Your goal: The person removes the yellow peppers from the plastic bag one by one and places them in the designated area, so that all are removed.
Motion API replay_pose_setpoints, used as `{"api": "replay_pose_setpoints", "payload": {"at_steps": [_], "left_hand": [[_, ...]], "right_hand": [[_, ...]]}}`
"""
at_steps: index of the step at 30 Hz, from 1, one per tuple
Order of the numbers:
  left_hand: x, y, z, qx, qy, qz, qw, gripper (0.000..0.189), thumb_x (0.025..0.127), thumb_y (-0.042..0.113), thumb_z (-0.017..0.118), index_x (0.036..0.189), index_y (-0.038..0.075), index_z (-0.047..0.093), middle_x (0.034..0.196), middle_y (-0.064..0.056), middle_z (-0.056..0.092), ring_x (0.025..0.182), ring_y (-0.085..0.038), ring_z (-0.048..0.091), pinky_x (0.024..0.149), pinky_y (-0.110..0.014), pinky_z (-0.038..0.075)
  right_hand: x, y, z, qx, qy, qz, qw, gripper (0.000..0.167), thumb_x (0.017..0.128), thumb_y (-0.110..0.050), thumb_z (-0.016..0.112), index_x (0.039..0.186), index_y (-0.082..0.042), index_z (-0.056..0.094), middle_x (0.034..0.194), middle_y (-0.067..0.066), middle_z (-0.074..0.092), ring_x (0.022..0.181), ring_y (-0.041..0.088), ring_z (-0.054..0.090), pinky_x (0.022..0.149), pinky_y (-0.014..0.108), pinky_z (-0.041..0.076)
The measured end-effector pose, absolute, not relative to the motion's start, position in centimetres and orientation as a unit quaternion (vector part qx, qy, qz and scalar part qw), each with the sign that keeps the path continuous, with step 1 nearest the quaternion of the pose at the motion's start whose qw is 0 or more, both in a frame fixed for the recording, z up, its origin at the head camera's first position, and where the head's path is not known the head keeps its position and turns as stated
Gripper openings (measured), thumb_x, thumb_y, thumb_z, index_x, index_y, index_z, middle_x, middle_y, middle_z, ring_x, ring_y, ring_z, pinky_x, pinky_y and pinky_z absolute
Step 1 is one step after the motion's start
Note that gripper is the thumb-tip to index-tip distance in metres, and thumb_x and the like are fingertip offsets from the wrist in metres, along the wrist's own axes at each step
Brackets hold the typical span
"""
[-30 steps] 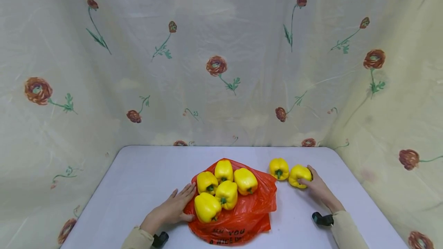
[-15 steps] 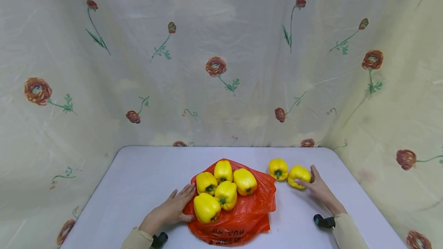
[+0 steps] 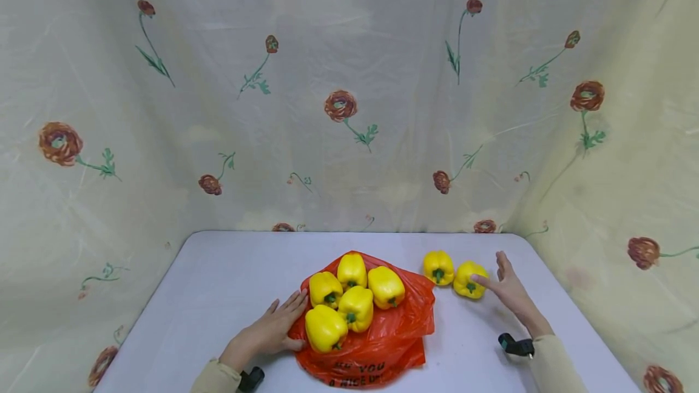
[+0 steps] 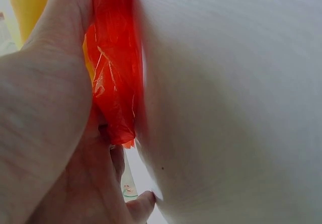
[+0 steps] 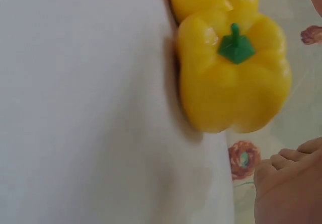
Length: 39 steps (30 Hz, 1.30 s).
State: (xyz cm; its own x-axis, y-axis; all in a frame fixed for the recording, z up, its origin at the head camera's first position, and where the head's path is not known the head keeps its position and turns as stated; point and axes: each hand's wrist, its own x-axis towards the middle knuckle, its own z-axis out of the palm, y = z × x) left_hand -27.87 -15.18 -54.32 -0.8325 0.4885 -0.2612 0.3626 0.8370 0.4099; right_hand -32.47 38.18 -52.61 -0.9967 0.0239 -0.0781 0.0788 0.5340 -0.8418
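Observation:
Several yellow bell peppers (image 3: pixel 356 308) lie on a flattened red plastic bag (image 3: pixel 398 326) in the head view. My left hand (image 3: pixel 275 326) rests on the bag's left edge with fingers spread, beside the nearest peppers. The left wrist view shows the bag (image 4: pixel 115 73) between thumb and fingers. To the right of the bag, two more peppers stand side by side, a left one (image 3: pixel 438 267) and a right one (image 3: pixel 469 281). My right hand (image 3: pixel 513 293) hovers just right of the right pepper (image 5: pixel 234 83), thumb and fingers spread apart, holding nothing.
Everything sits on a white table (image 3: pixel 229 272). A pale curtain with printed flowers (image 3: pixel 341 105) surrounds it at the back and sides. Dark wrist cameras (image 3: pixel 516 345) are strapped to both wrists, below beige sleeves.
The right hand has let go of the right pepper, spreading its fingers and drawing back to the right. That pepper stays beside its neighbour. The left hand has not moved.

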Motion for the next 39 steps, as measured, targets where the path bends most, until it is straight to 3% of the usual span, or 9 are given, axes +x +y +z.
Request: {"api": "replay_pose_setpoints", "payload": {"at_steps": [12, 23, 39], "left_hand": [[-27.8, -15.2, -54.6, 0.232, 0.939, 0.181, 0.175, 0.094, 0.084, 0.055, 0.066, 0.154, 0.009, 0.023, 0.163, -0.007, 0.014, 0.15, -0.027, 0.012, 0.117, -0.062, 0.009], [-27.7, -15.2, -54.4, 0.233, 0.94, 0.18, 0.172, 0.095, 0.083, 0.053, 0.067, 0.154, 0.008, 0.022, 0.163, -0.007, 0.014, 0.15, -0.028, 0.013, 0.117, -0.062, 0.01], [-27.9, -15.2, -54.8, 0.234, 0.939, 0.181, 0.174, 0.096, 0.083, 0.056, 0.066, 0.154, 0.009, 0.022, 0.163, -0.006, 0.013, 0.151, -0.027, 0.011, 0.117, -0.062, 0.01]], "right_hand": [[-31.9, 35.6, -49.1, -0.037, 0.872, -0.487, -0.026, 0.107, 0.088, -0.031, 0.071, 0.154, -0.009, -0.011, 0.161, 0.023, -0.004, 0.147, 0.046, 0.0, 0.116, 0.059, 0.012], [-30.5, 31.3, -46.4, -0.113, 0.861, -0.492, -0.061, 0.096, 0.083, -0.022, 0.076, 0.152, -0.005, 0.012, 0.156, 0.023, 0.02, 0.145, 0.045, 0.014, 0.114, 0.06, 0.018], [-28.6, 25.8, -46.6, -0.151, 0.854, -0.498, -0.001, 0.083, 0.082, -0.019, 0.077, 0.146, -0.014, 0.026, 0.152, 0.016, 0.033, 0.142, 0.044, 0.028, 0.104, 0.061, 0.038]]}}
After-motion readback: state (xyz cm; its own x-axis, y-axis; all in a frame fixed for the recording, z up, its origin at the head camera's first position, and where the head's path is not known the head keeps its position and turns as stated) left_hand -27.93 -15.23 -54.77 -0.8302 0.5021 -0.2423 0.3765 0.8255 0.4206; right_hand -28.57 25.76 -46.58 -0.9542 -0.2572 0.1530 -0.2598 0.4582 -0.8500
